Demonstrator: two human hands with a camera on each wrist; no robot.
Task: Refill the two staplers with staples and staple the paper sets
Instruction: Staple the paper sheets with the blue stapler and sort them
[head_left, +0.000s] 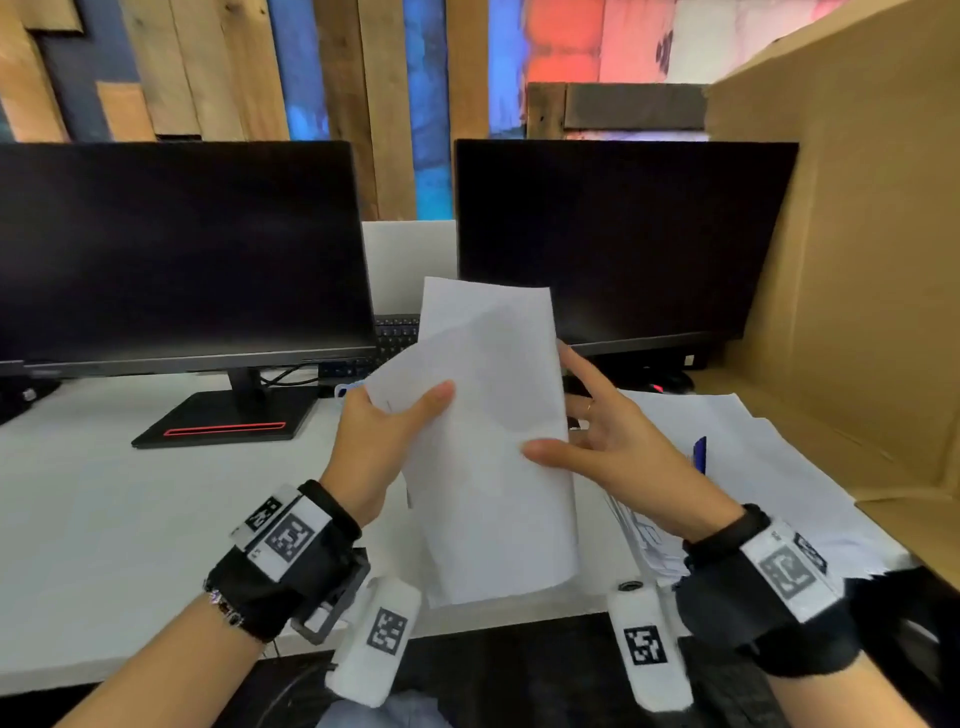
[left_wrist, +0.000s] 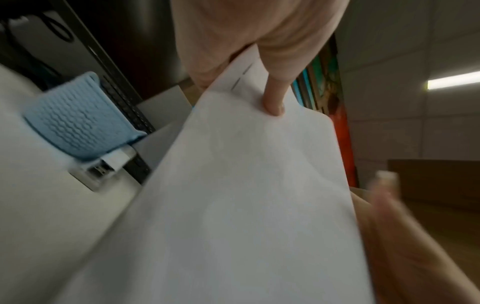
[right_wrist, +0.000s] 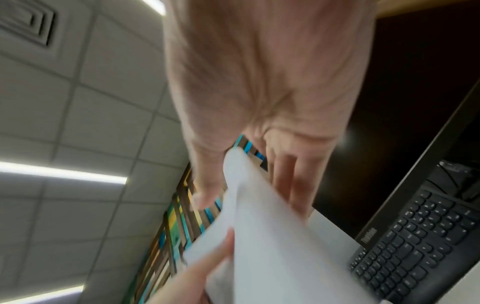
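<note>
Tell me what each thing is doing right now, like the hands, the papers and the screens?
Left hand: grips the held papers, thumb on the front.
Right hand: fingers spread, thumb on the held papers' right edge.
Held papers: lifted off the desk, upright, sheets fanned apart.
Paper pile: lying flat on the desk.
Left monitor: dark.
Right monitor: dark.
Blue stapler: lying on the desk, untouched.

The paper set (head_left: 493, 441) between my hands is plain white. Left of my left hand (head_left: 382, 441) lies a light blue stapler (left_wrist: 80, 121) with a honeycomb texture on the white counter (head_left: 104, 519).
</note>
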